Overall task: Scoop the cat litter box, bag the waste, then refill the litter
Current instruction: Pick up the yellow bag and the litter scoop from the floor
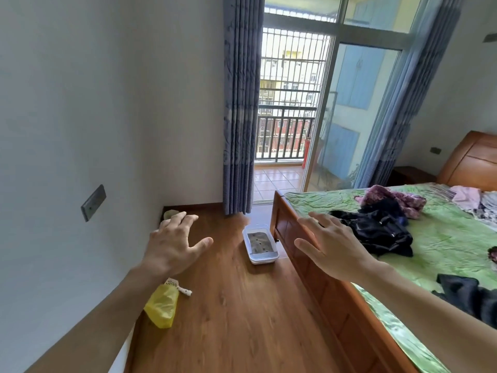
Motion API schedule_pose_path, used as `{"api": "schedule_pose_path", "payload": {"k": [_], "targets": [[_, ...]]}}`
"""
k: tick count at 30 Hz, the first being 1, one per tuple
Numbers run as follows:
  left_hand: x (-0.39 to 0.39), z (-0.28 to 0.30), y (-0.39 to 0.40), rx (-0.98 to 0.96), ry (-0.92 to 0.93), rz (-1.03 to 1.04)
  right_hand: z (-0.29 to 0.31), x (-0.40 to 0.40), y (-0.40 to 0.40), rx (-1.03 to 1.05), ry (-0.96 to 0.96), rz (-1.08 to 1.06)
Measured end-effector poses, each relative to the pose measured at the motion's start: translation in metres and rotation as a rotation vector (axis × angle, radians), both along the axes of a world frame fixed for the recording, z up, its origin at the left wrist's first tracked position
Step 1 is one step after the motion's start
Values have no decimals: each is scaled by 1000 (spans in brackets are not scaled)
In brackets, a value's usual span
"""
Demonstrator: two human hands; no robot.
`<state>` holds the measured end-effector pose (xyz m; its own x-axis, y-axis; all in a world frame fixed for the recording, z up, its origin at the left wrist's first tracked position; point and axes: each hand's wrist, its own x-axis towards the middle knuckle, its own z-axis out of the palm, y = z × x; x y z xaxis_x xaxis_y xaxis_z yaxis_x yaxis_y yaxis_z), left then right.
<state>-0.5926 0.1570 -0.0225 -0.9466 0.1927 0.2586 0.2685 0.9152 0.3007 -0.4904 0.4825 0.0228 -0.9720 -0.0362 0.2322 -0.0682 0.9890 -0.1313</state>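
Note:
A white litter box (260,258) with grey litter and a few dark clumps sits on the wood floor beside the bed's footboard. A yellow plastic bag (162,305) lies on the floor by the left wall, with a white slotted scoop (179,287) sticking out behind it. My left hand (173,243) is raised over the floor, fingers spread, holding nothing. My right hand (330,244) hovers in front of the footboard, fingers straight and empty. Both hands are well short of the box.
A wooden bed (304,254) with a green sheet and piled clothes (376,230) fills the right side. A pale container (171,214) stands in the far left corner. Blue curtains (239,130) frame an open sliding door to a balcony. A white wall runs along the left.

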Motion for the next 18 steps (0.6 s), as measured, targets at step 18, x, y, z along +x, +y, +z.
{"api": "schedule_pose_path", "payload": {"k": [18], "targets": [[-259, -60, 47, -144, -109, 76, -60, -301, 52, -78, -19, 72]]}}
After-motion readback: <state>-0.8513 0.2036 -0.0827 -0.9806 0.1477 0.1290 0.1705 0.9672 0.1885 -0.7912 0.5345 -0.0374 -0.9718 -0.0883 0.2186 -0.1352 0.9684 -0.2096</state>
